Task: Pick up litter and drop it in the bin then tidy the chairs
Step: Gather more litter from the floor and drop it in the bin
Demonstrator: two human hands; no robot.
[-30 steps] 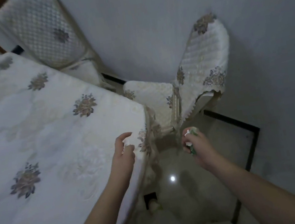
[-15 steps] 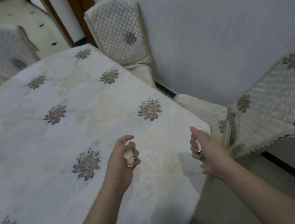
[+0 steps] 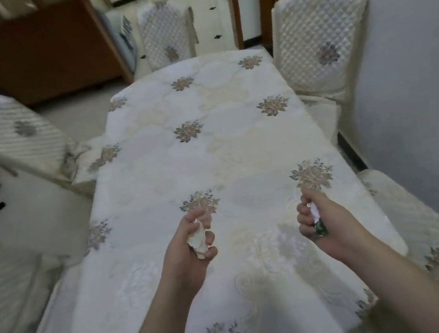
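My left hand (image 3: 189, 247) grips a crumpled cream paper wad (image 3: 197, 239) above the near part of the table (image 3: 210, 153). My right hand (image 3: 324, 225) holds a crumpled white and green wrapper (image 3: 318, 222), fingers curled round it, over the table's near right side. Quilted cream chairs surround the table: one at the far end (image 3: 165, 34), one at the far right (image 3: 317, 45), one at the near right (image 3: 413, 221), one turned at an angle on the left (image 3: 13, 139). No bin is in view.
The table wears a white cloth with flower motifs. A grey wall runs along the right. A dark wooden cabinet (image 3: 35, 60) stands at the back left. A doorway (image 3: 246, 2) opens behind the far chairs. Pale floor shows on the left.
My view has swung left from the wall-side chair to the whole table. Both hands keep hold of their litter and now hover over the tablecloth.
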